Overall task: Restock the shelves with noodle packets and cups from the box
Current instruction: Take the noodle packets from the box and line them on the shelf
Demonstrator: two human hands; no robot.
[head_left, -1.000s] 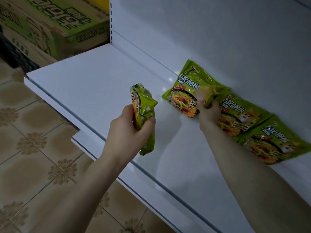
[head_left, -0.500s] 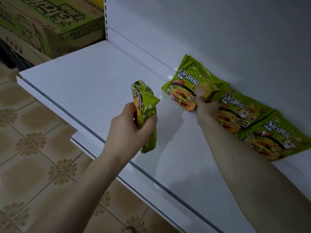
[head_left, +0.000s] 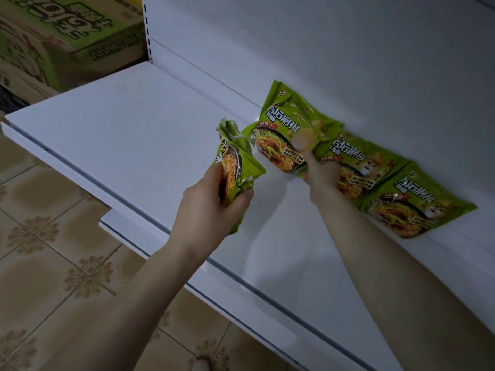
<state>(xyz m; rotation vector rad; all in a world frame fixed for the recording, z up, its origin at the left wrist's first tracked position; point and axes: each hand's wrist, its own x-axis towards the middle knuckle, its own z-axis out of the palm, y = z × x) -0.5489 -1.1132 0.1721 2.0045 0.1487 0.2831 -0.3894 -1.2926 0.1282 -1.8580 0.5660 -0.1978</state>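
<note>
Head view, looking down. A white back panel (head_left: 334,49) fills the upper right. Below it a white shelf (head_left: 128,135) runs from the far left toward the near right. Tan patterned floor tiles (head_left: 53,258) occupy the lower left. Green-printed cardboard boxes (head_left: 67,41) stand at the upper left, beyond the shelf's end. The corner of a lower shelf (head_left: 115,226) projects beneath the front edge.

At the rear of the shelf, three green noodle packets form an overlapping row, printed faces outward, tops leaning on the back panel. They are the leftmost packet (head_left: 276,124), the middle packet (head_left: 361,167) and the rightmost packet (head_left: 420,207). A fourth packet (head_left: 241,170) is held edge-on above the shelf's middle, just left of the row.

My left grip (head_left: 211,210) is closed round the lower half of this fourth packet, thumb on its right face and fingers on its left. My right grip (head_left: 321,175) pinches the leftmost packet at its lower right corner, where that packet overlaps the middle packet.
</note>
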